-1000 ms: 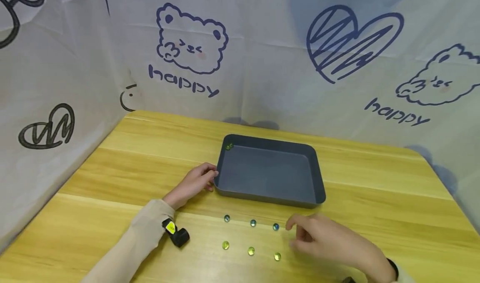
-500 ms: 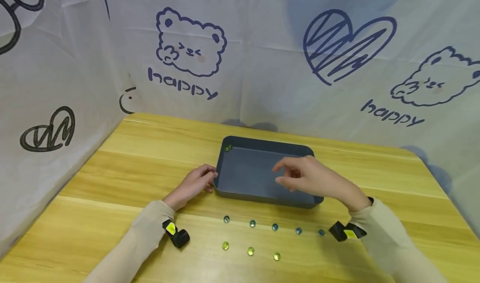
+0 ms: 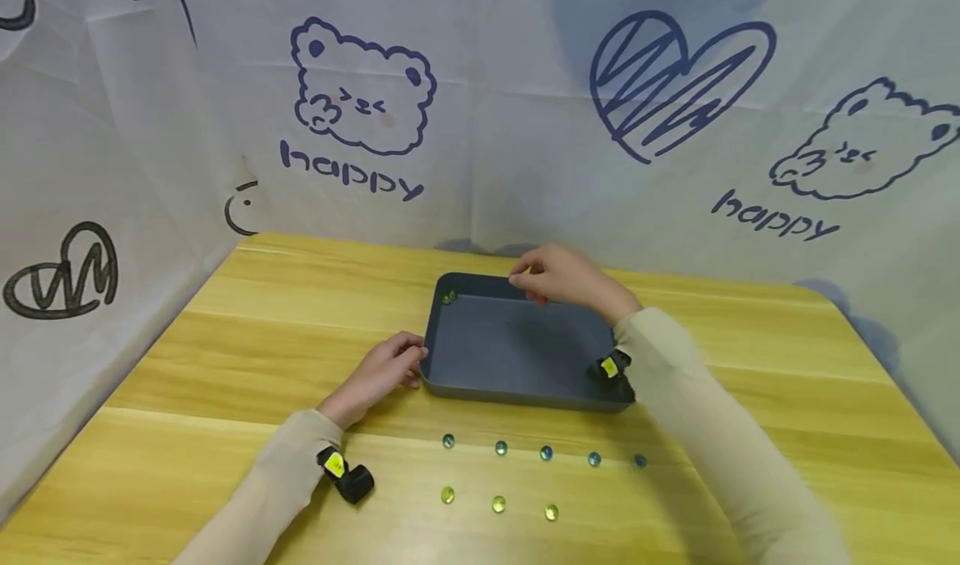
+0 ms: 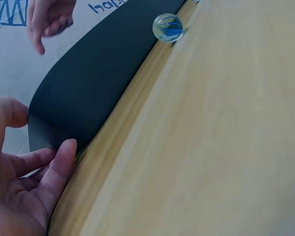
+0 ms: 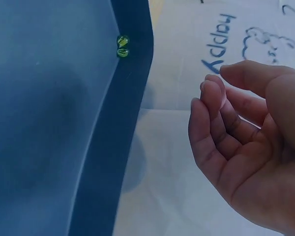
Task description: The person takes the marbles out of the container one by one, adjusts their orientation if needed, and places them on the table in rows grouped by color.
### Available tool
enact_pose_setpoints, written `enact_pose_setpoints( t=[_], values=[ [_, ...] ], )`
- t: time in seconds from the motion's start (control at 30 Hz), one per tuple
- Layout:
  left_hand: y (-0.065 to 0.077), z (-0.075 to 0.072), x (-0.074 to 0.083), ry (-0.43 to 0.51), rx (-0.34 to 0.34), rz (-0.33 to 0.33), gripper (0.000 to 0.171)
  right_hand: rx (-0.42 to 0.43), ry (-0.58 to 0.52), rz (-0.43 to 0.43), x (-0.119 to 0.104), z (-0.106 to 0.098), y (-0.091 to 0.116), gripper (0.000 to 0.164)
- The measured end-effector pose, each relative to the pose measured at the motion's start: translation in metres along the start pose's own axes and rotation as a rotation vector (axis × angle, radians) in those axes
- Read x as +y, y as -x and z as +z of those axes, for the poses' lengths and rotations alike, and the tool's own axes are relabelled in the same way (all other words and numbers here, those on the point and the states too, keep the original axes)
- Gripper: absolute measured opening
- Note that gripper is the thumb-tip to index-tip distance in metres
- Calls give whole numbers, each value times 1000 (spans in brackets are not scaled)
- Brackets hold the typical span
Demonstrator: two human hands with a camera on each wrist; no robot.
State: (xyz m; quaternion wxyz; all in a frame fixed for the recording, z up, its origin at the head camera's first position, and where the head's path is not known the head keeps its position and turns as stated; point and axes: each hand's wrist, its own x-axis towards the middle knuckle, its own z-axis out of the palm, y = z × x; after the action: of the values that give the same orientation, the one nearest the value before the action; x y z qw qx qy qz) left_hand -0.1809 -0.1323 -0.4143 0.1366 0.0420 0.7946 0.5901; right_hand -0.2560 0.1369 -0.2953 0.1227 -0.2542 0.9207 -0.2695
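My left hand [image 3: 378, 375] holds the left edge of a dark grey rectangular tray [image 3: 525, 397]. In the left wrist view, its thumb and fingers meet the tray wall [image 4: 83, 88] at the near corner. My right hand [image 3: 566, 280] is raised above the tray's far side, its fingers loosely bent. Nothing shows between thumb and fingertips in the right wrist view. Two green glass marbles [image 5: 123, 46] lie together inside the tray's far left corner. On the table, in front of the tray, run a row of several blue marbles [image 3: 546, 453] and a row of three yellow-green marbles [image 3: 498, 504].
The wooden table [image 3: 240, 340] meets a white cloth backdrop [image 3: 517, 132] with bear and heart drawings behind and at the left. My right forearm [image 3: 712, 415] reaches across the tray's right part, beside the blue row. Black cameras are strapped to both wrists.
My right hand has moved from beside the marble rows up and left over the tray, uncovering the right end of the blue row. The left hand stays at the tray's edge.
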Motion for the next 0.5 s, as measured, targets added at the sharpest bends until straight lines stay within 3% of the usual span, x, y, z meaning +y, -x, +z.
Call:
enact_pose_setpoints(
  t=[0.23, 0.5],
  values=[
    [-1, -4, -2, -7, 14, -3, 42, 18, -8, 72, -8, 21, -42, 30],
    [-4, -1, -3, -5, -2, -7, 41, 63, -88, 190, -16, 44, -67, 29]
  ],
)
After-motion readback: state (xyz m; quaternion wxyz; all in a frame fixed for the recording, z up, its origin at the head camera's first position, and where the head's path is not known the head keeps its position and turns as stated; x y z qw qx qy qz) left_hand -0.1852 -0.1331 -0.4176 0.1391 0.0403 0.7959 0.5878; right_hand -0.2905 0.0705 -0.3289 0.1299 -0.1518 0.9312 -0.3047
